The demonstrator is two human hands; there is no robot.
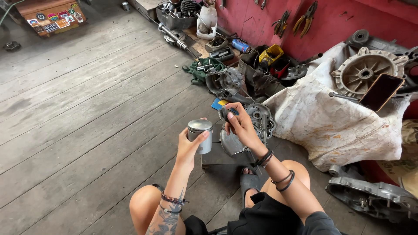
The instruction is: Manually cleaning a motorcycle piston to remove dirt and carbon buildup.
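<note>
Left hand point(188, 146), raised upright from a tattooed forearm, fingers wrapped around a metal piston point(200, 135) held crown-up above the knees. Right hand point(241, 126) pinches a small dark part point(224, 113) just beside the piston. Beyond: engine casing point(260, 119), grey plank floor point(87, 109), red tool wall point(331, 19).

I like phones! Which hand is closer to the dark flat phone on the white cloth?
Right. The right hand is left of the dark flat phone; the left hand, gripping a shiny metal cylinder, sits farther left.
</note>
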